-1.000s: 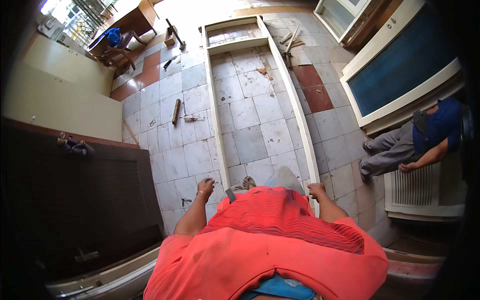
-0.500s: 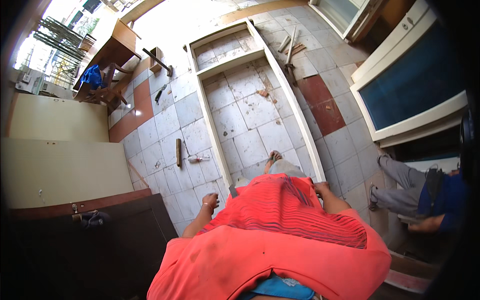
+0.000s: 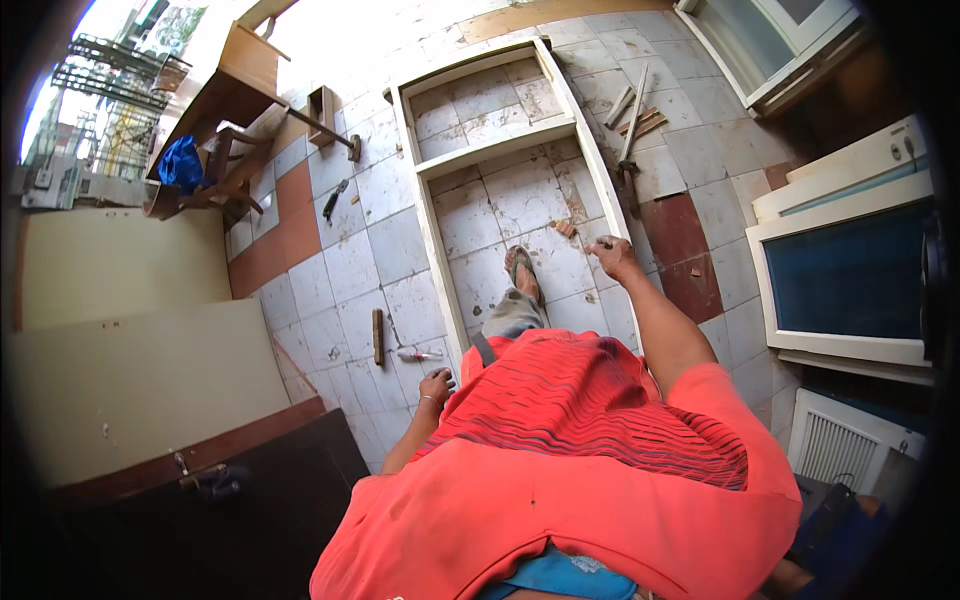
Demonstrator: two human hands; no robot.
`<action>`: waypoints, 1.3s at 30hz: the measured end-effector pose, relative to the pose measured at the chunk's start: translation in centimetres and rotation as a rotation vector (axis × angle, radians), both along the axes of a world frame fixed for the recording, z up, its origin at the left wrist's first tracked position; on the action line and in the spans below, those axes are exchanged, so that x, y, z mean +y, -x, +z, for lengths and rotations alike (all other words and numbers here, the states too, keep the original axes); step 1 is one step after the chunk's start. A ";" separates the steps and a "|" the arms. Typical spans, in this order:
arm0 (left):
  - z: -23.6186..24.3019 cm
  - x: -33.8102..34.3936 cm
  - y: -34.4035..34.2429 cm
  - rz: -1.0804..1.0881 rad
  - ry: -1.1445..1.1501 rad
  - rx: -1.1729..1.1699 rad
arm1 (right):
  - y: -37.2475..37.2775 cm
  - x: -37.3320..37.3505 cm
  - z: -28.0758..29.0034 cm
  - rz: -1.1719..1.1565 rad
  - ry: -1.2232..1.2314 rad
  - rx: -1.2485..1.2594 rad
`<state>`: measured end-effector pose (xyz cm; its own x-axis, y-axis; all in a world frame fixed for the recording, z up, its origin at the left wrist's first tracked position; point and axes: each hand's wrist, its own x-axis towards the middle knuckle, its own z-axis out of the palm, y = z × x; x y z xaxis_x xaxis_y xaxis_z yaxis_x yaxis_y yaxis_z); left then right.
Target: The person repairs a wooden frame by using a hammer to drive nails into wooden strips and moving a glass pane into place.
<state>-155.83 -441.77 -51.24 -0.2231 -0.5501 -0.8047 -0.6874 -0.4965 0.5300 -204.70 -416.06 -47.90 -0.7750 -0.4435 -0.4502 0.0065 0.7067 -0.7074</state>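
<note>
A long cream wooden frame (image 3: 432,245) with one crossbar lies on the tiled floor ahead of me. My right hand (image 3: 613,257) is over its right rail, fingers bent inward; whatever they may hold is too small to make out. Low on the left, my left hand (image 3: 436,385) hangs beside the frame's near left end, its fingers loosely curled and nothing showing in them. Close to that hand lies a screwdriver (image 3: 418,356) with a clear and red handle. A short wooden stick (image 3: 378,337) is left of it. One sandalled foot (image 3: 521,270) stands inside the frame.
Wood chips (image 3: 566,229) lie inside the frame. Beyond its right rail are wood strips (image 3: 643,122) and a long metal bar (image 3: 634,120). Dark pliers (image 3: 335,199) lie left. Panels (image 3: 140,370) line the left; a blue-paned window sash (image 3: 850,280) and a co-worker (image 3: 835,535) are right.
My right hand has reached forward along the right rail from beside my body. My foot has stepped further into the frame. The view has shifted, and the co-worker appears lower at the right.
</note>
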 end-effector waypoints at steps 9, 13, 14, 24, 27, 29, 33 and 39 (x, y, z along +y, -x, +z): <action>6.5 -19.9 28.5 -0.176 0.070 -0.011 | 6.0 7.5 -8.2 -0.426 -0.579 -0.231; 10.5 -25.5 42.6 -0.197 0.142 0.073 | 9.5 6.2 -7.0 -0.230 -0.586 -0.180; 10.3 -26.0 46.4 -0.193 0.138 0.150 | 10.3 6.3 -8.7 -0.218 -0.603 -0.205; 2.7 -23.9 66.2 -0.493 0.161 0.111 | 26.0 0.1 -24.7 -0.319 -0.632 -0.329; -2.9 -25.6 70.9 -0.488 0.181 0.172 | 31.0 1.9 -33.3 -0.385 -0.645 -0.255; -7.8 -27.7 74.6 -0.511 0.204 0.206 | 33.7 3.6 -39.6 -0.343 -0.723 -0.166; -17.6 -33.1 78.6 -0.550 0.345 0.242 | 39.9 6.2 -46.7 -0.370 -0.775 -0.202; -22.5 -41.0 82.5 -0.704 0.511 0.013 | 43.5 12.2 -65.3 -0.757 -0.713 0.018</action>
<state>-238.29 -482.75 -73.70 -0.6548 -0.5739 -0.4919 -0.7374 0.3424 0.5822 -248.21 -403.82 -113.18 -0.7489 0.5264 -0.4025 0.6163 0.7765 -0.1311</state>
